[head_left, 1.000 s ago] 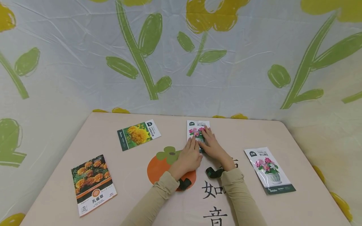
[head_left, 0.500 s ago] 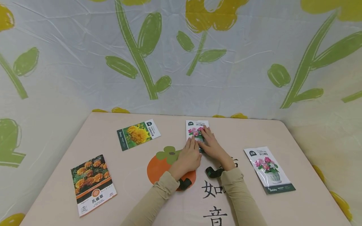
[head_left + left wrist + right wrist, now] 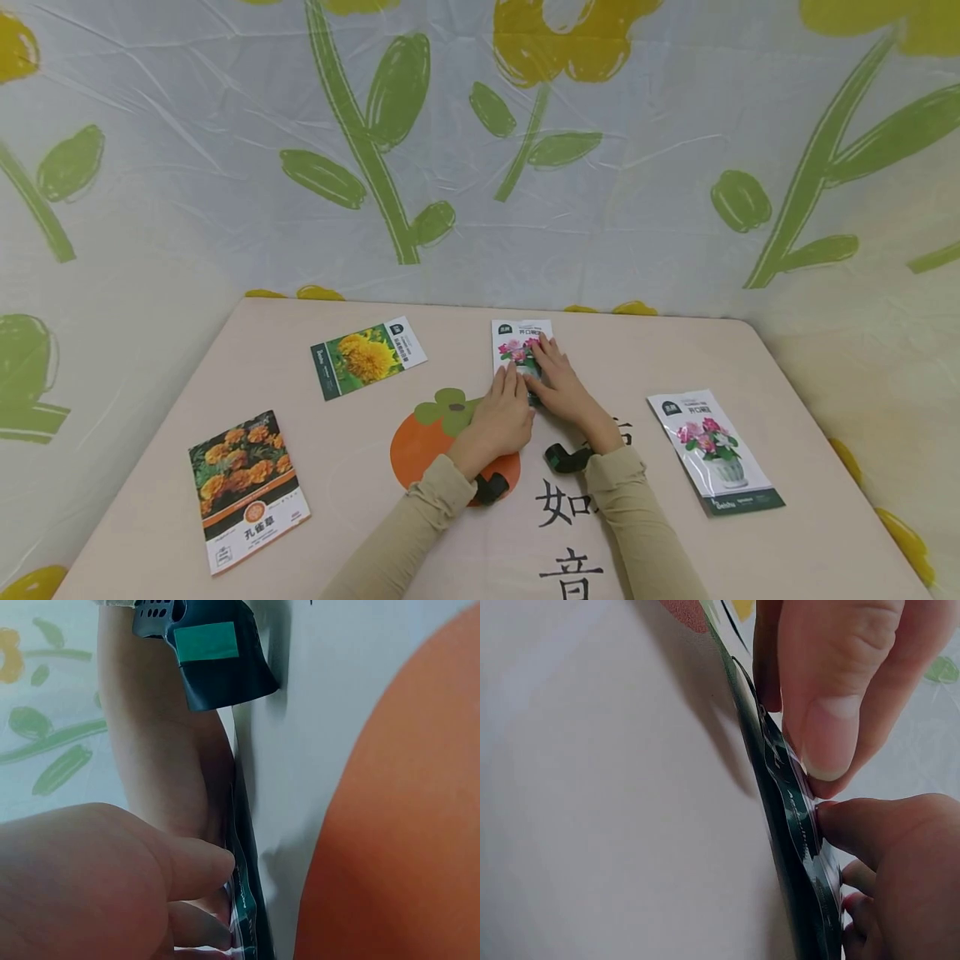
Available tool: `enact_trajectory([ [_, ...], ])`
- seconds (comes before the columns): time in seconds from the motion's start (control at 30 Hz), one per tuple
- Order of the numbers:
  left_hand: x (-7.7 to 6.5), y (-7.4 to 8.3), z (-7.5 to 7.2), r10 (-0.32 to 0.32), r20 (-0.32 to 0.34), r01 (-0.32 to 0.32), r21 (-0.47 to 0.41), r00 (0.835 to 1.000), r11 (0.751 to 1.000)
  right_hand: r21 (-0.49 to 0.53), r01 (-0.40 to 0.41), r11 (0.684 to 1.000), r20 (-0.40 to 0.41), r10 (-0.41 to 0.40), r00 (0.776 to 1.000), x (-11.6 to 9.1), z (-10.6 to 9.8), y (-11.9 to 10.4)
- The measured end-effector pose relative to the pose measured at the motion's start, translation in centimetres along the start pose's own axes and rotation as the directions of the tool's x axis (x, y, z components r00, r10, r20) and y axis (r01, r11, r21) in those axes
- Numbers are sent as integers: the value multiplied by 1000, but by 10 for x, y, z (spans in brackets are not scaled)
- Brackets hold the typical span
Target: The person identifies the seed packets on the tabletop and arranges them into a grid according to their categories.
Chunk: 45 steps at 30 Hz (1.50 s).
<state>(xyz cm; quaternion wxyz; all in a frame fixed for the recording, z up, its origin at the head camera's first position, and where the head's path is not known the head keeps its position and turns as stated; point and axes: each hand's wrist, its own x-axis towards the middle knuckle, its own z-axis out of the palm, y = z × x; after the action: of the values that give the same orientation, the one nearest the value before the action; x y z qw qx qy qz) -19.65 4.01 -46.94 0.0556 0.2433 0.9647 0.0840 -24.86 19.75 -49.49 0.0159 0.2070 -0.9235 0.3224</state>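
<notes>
A white seed packet (image 3: 517,344) with pink flowers lies flat near the table's far edge, mid-table. My left hand (image 3: 504,421) rests its extended fingers on the packet's lower left part. On its right side lie the spread fingers of my right hand (image 3: 566,396), covering some of the print. From low down in the right wrist view, the packet's dark green bottom edge (image 3: 802,832) shows layered and slightly wavy; my right thumb (image 3: 847,825) touches it, and fingers of my left hand (image 3: 840,690) come down on it from above.
Yellow-flower packet (image 3: 367,358) lies back left, orange marigold packet (image 3: 247,492) front left, another pink-flower packet (image 3: 716,454) right. A printed persimmon (image 3: 420,442) and black characters mark the tablecloth. Black wrist mounts sit under both wrists. Flower-patterned cloth (image 3: 637,208) hangs behind.
The packet under my hands has shifted very slightly left, and both hands stay on it in nearly the same pose. The other packets have not moved.
</notes>
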Motion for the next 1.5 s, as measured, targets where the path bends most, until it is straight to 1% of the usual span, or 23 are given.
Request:
enact_trajectory([
  [0.2, 0, -1, -1, -4, 6, 4, -20, 1000, 1000, 5, 2, 1000, -2, -2, 1000, 0, 0, 0],
  [0.4, -1, -3, -1, 12, -2, -12, -19, 1000, 1000, 2, 4, 1000, 3, -4, 1000, 0, 0, 0],
  [0.6, -1, -4, -2, 23, -3, -23, -18, 1000, 1000, 15, -19, 1000, 18, 19, 1000, -1, -1, -1],
  [0.97, 1, -5, -3, 28, 17, -28, -26, 999, 999, 32, -14, 999, 10, 14, 1000, -2, -2, -2],
  [1.03, 1, -7, -6, 35, 23, -34, -31, 999, 999, 39, -19, 999, 12, 18, 1000, -2, -2, -3],
  [1.1, 0, -11, -10, 41, 22, -39, -60, 999, 997, 43, -25, 999, 15, 24, 1000, -2, -2, -3],
  [1.17, 0, -16, -14, 51, 22, -47, -132, 998, 990, 50, -30, 998, 18, 29, 999, -3, -2, -3],
  [1.23, 0, -23, -16, 65, 22, -59, -201, 998, 978, 53, -34, 998, 21, 32, 999, -3, -2, -3],
  [1.33, 3, -35, -15, 90, 12, -82, -307, 996, 948, 58, -48, 997, 36, 46, 998, -3, -3, -3],
  [1.43, 7, -47, -12, 106, -31, -110, -375, 994, 920, 59, -54, 997, 42, 51, 998, -4, -3, -3],
  [1.5, 8, -54, -10, 110, -77, -132, -408, 991, 903, 61, -52, 997, 42, 49, 998, -4, -3, -2],
])
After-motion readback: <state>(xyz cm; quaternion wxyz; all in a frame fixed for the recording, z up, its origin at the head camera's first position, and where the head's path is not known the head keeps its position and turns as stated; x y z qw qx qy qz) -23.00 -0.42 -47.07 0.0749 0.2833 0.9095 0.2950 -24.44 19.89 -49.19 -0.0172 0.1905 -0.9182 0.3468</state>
